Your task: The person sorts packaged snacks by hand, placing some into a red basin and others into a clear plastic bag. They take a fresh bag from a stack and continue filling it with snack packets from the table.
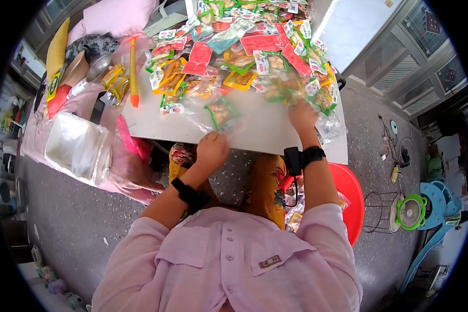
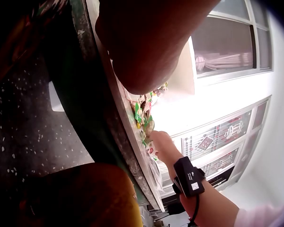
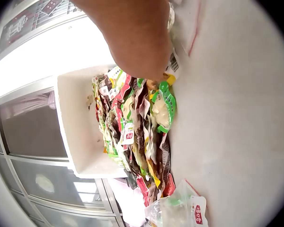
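Note:
My left hand grips the near end of a clear plastic bag at the table's front edge. A green-edged snack packet shows at this bag, its outline blurred. My right hand reaches into the near right side of the packet pile, fingertips at the packets; I cannot tell whether it pinches one. Close by in the right wrist view lies a green-edged packet, the hand hiding its own fingers. Lower in that view is a clear bag with a red seam line. In the left wrist view the right hand touches the pile.
Many red, green and yellow packets heap over the back of the white table, before a white foam box. A red tub stands by my right leg. Left are an orange-tipped yellow tube and a lined foam box.

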Demonstrator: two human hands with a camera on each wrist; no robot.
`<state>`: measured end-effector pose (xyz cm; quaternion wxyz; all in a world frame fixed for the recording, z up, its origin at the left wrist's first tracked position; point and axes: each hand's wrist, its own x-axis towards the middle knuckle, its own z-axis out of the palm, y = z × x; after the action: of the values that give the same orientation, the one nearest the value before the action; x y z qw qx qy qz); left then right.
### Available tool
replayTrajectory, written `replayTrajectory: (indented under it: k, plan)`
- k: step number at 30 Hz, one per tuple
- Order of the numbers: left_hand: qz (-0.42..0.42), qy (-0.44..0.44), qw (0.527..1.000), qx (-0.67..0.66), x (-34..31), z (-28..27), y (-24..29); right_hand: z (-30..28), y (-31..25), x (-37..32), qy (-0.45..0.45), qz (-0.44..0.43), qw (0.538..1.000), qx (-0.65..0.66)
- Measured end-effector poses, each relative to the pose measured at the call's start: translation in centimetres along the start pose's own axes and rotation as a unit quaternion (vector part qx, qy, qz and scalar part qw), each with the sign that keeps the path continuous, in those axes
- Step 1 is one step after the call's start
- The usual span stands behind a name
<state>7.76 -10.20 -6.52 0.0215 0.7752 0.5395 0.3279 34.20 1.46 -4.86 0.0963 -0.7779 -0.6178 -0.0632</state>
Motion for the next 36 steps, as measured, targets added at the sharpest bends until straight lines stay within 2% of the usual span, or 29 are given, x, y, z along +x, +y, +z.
replayTrajectory:
  k: [2, 11, 14, 17, 20, 23, 26, 29, 33, 35, 36]
  plan:
    - [-0.002, -0.004, 1.0, -0.004, 0.0, 0.1, 0.0, -0.2, 0.4, -0.2, 0.028, -0.035, 0.999, -0.022]
    - [-0.042, -0.076, 0.994, 0.064, 0.8, -0.2, 0.6, -0.3, 4.2, 1.2, 0.075, -0.072, 0.991, 0.084]
    - [-0.052, -0.108, 0.991, 0.057, 2.0, 0.4, 0.2, -2.3, 4.4, 0.6, 0.094, -0.033, 0.967, 0.235]
    - [-0.054, -0.09, 0.994, 0.029, 2.7, 0.3, 0.9, -1.8, 5.3, 0.1, -0.008, -0.006, 0.873, 0.488]
    - [-0.048, -0.081, 0.996, -0.004, 2.7, -1.0, 2.0, -4.6, 3.1, -3.2, -0.177, 0.117, 0.734, 0.645]
    - [-0.064, -0.035, 0.996, -0.044, 1.8, -0.4, 1.5, -3.7, 1.7, -5.9, -0.232, 0.069, 0.729, 0.64]
    - [-0.1, -0.023, 0.992, -0.071, 1.5, 0.2, 1.1, -5.6, -0.7, -8.5, -0.322, 0.08, 0.683, 0.65]
    - [-0.085, -0.002, 0.993, -0.087, 1.5, 0.4, 1.0, -3.1, -1.3, -9.0, -0.372, 0.063, 0.648, 0.661]
    - [-0.062, 0.02, 0.995, -0.079, 1.5, 0.3, 1.2, -3.2, -2.6, -8.8, -0.385, 0.03, 0.661, 0.643]
    - [-0.04, 0.048, 0.995, -0.079, 1.4, 0.3, 1.4, -1.0, -2.7, -8.0, -0.426, 0.024, 0.671, 0.606]
    - [-0.031, 0.032, 0.997, -0.068, 1.3, 0.2, 1.4, -0.6, -3.0, -7.7, -0.446, 0.021, 0.676, 0.587]
